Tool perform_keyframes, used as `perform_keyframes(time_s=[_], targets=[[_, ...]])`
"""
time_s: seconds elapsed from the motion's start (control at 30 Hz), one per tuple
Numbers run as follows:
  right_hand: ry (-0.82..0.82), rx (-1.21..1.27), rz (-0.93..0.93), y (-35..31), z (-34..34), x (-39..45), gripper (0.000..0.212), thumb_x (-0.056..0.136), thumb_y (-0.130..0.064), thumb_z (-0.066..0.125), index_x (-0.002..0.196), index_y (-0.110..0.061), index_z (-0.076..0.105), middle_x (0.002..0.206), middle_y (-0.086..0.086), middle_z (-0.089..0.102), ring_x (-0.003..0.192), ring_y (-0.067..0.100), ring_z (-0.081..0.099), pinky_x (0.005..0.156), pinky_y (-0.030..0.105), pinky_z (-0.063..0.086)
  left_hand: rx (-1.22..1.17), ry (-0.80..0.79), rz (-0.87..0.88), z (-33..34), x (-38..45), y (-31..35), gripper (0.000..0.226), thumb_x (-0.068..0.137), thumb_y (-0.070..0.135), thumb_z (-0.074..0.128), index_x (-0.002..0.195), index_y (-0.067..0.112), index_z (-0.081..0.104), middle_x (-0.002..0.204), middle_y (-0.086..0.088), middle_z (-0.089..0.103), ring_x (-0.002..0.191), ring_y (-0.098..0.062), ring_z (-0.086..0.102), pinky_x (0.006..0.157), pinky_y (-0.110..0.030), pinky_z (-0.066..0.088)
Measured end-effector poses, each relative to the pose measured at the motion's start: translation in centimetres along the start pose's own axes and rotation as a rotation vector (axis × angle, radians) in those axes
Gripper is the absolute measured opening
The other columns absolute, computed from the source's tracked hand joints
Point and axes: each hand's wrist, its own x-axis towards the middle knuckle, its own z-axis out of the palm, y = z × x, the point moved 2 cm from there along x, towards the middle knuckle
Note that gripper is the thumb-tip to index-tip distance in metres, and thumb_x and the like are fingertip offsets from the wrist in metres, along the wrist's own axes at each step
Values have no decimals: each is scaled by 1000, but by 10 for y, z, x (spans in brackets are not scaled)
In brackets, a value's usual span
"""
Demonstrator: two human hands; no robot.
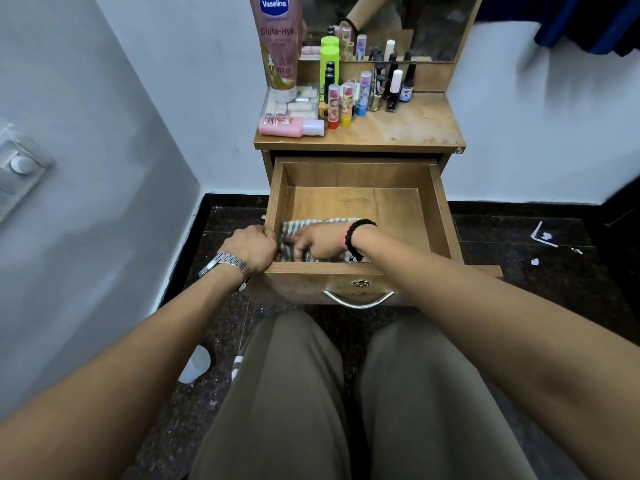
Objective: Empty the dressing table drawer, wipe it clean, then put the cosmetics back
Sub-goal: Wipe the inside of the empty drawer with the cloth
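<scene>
Hands (284, 245) — two — one striped cloth (313, 225), one drawer (356, 199)

We are seeing the drawer (360, 174) standing pulled open, its wooden floor bare but for a striped cloth (294, 233) lying bunched at the front-left corner. The cosmetics (349, 95) are sitting clustered on the tabletop (415, 126).

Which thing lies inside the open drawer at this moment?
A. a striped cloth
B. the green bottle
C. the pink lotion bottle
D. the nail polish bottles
A: only the striped cloth lies in the drawer, under the right hand; the cosmetics stand on the tabletop.
</scene>
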Motion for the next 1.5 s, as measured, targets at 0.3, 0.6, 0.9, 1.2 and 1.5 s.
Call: perform_keyframes(time_s=[0.3,0.6,0.9,1.2,1.5], targets=[[24,-45,51,1,0,16,49,85,11,32,119,-9,61,132,9,53,88,11,56,56,9,42,-17,-22,-22,-4,-4,4,42,98,30,25,116,7,56,124,-24,55,111,-41,53,90,-39,41],[194,40,156,30,-7,63,36,86,4,39,113,-17,52,162,2,-1,149,23,-8,120,44,-1,28,-12,-17,3,4,-4,40,96,33,27,114,12,56,124,-23,56,110,-42,54,90,-39,42],[149,60,218,89,-25,53,41,90,-2,40,105,-40,46,161,-12,-4,148,11,-10,116,49,-12,52,-10,3,6,9,-8,43,96,38,25,115,15,56,122,-20,57,107,-40,56,88,-41,43],[209,25,614,126,-20,-31,49,90,0,33,137,-16,36,139,8,41,113,24,47,82,34,46,32,-19,10,5,9,-7,44,95,35,25,116,12,56,122,-21,57,109,-40,55,90,-41,42],[23,-711,740,99,-2,-58,42,92,-15,51,135,-14,48,136,5,55,127,27,48,104,42,30,24,-44,-8,4,8,-5,49,95,37,25,123,9,53,126,-23,53,113,-41,52,94,-43,41]])
